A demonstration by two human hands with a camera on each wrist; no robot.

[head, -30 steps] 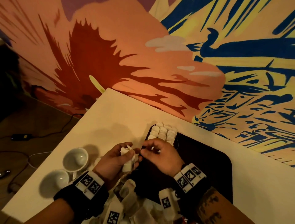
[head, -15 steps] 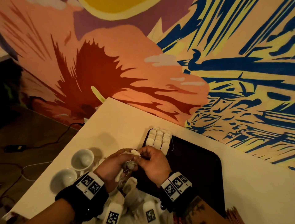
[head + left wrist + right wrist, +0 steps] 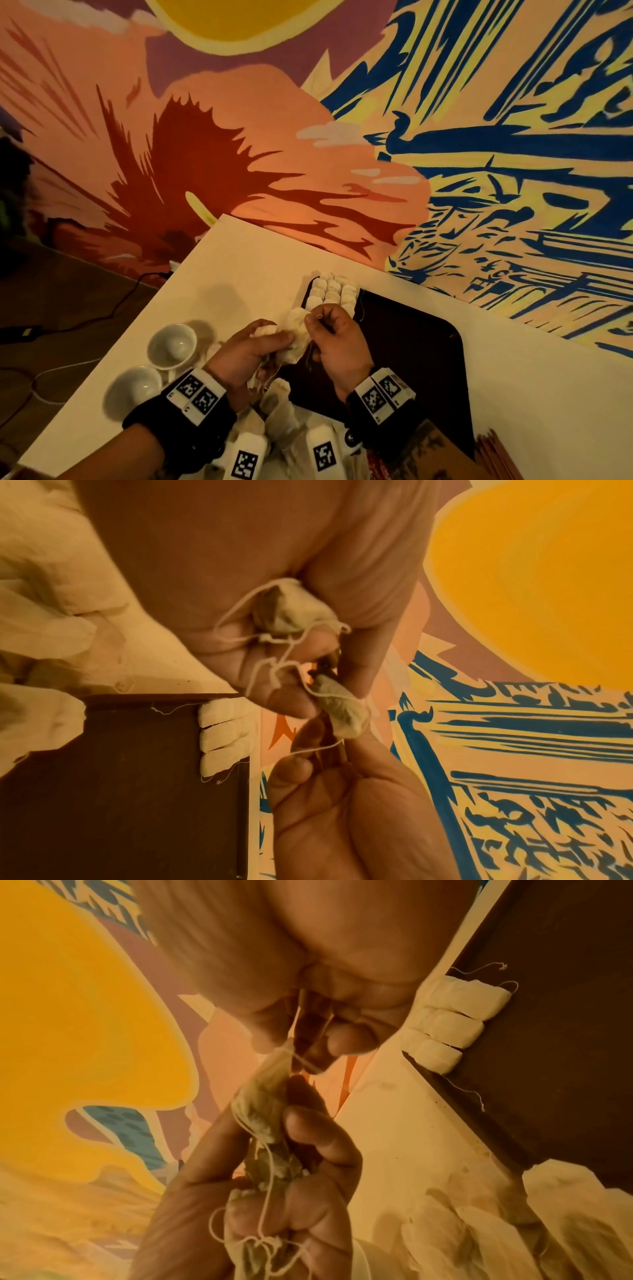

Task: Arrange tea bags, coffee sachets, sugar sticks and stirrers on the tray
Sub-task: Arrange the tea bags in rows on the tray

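the left hand [image 3: 246, 356] is clutching a bunch of small white paper tea bags [image 3: 270, 1167] with tangled strings, fingers curled round them. the right hand [image 3: 337, 346] is pinching the top of one pale tea bag [image 3: 296, 334] (its string is trailing) above the near left edge of the dark rounded tray [image 3: 411, 346]. neat rows of white tea bags [image 3: 332, 294] are lying in the tray's far left corner. two white cups [image 3: 171, 346] are sitting on the cream table [image 3: 239, 267].

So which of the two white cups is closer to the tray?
The upper cup, lying nearer the left hand and the dark tray; the other cup sits farther toward the table's near-left edge.
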